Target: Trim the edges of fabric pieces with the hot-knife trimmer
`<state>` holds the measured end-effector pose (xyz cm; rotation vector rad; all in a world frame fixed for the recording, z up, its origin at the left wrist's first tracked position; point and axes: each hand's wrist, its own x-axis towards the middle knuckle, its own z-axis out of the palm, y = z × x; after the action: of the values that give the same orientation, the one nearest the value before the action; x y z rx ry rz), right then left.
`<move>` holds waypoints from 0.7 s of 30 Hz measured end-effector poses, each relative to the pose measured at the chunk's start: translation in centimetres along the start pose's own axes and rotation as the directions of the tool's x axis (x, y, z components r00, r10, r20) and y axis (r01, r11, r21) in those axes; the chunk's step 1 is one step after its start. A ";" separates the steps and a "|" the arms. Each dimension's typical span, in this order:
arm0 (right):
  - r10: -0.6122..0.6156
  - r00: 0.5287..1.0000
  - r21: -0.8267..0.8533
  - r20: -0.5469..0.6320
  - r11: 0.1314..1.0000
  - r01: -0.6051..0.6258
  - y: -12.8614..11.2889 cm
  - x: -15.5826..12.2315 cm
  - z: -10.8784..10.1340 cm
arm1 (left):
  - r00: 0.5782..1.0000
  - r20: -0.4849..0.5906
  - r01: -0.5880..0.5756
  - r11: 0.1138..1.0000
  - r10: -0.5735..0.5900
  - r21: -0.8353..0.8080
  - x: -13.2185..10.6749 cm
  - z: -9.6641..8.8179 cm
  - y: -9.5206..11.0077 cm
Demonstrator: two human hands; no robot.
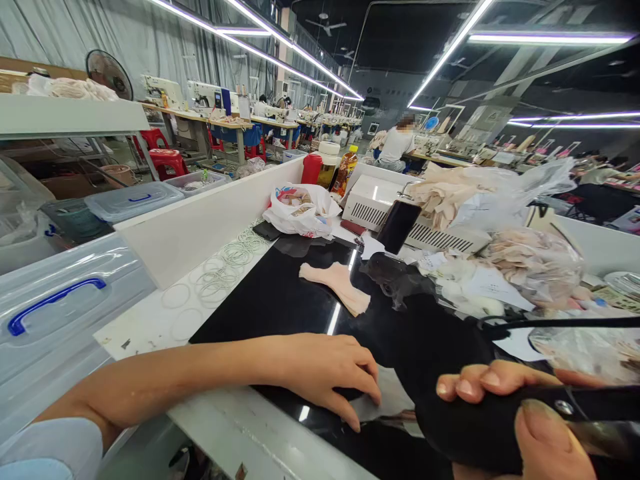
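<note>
My left hand (327, 373) lies on the glossy black work surface (270, 300), fingers pressed down on a thin translucent piece of fabric (387, 397). My right hand (505, 413) is closed around a black padded tool handle (480, 427) at the lower right; a black cord (560, 323) runs off from it. A beige cut fabric piece (340, 283) lies farther back on the black surface. A dark sheer piece (395, 277) lies beside it.
White rings (230, 260) lie scattered on the white table at left. A plastic bag (300, 210), a white machine (380, 203), a dark phone (397, 227) and bags of beige pieces (530, 263) stand behind. Lidded plastic bins (55, 313) sit at left. A person (397, 143) sits far back.
</note>
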<state>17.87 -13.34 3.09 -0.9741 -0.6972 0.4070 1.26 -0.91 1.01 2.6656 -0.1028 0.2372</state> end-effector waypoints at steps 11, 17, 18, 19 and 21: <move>0.088 0.996 -0.027 0.034 0.996 -0.087 -0.2 -1.0 1.3 | 0.997 -0.032 -0.076 0.997 0.076 -0.008 -0.2 0.3 -0.7; 0.054 0.996 0.037 0.070 0.998 -0.056 0.4 -1.5 1.2 | 0.995 -0.030 -0.098 0.995 0.097 -0.003 -0.2 0.1 -0.9; 0.055 0.994 0.034 0.095 0.998 -0.059 0.5 -1.5 1.1 | 0.995 -0.029 -0.099 0.995 0.099 -0.001 -0.1 0.1 -0.8; 0.059 0.991 0.026 0.119 0.998 -0.063 0.6 -1.6 1.0 | 0.994 -0.025 -0.102 0.995 0.102 0.002 -0.1 0.1 -0.8; 0.066 0.985 0.015 0.157 0.997 -0.070 0.6 -1.6 1.1 | 0.994 -0.017 -0.106 0.994 0.106 0.009 0.0 0.0 -0.7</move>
<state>15.95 -13.34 2.41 -0.9551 -0.8012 0.5540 1.32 -0.24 0.72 2.6683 -0.2394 0.2950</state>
